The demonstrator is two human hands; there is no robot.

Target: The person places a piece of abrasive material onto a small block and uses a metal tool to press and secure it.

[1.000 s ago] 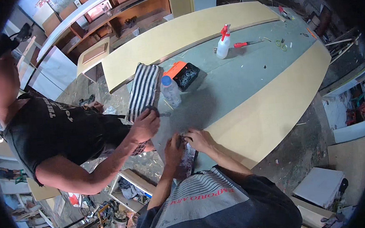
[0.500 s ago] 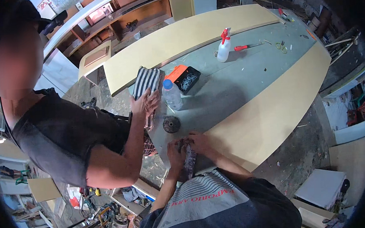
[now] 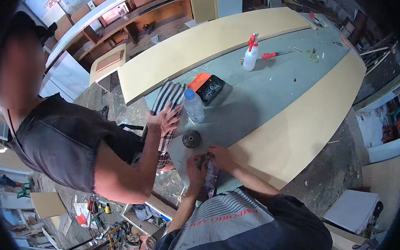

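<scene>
I see the left hand (image 3: 195,172) and right hand (image 3: 221,158), fingers curled nearly closed, gripping a smeared dark bar (image 3: 211,178) at the near end of the table (image 3: 262,91); a round black disc (image 3: 191,139) sits just beyond.

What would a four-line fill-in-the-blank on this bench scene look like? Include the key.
1. The clear plastic bottle has a ____ cap.
2. The white plastic spray bottle has a ____ trigger head.
3. The person's left hand and ____ hand are both at the dark, elongated object.
4. Of the clear bottle and the dark round disc, the one nearer the person's hands is the ____.

Missing words: blue; red; right; disc.
</scene>
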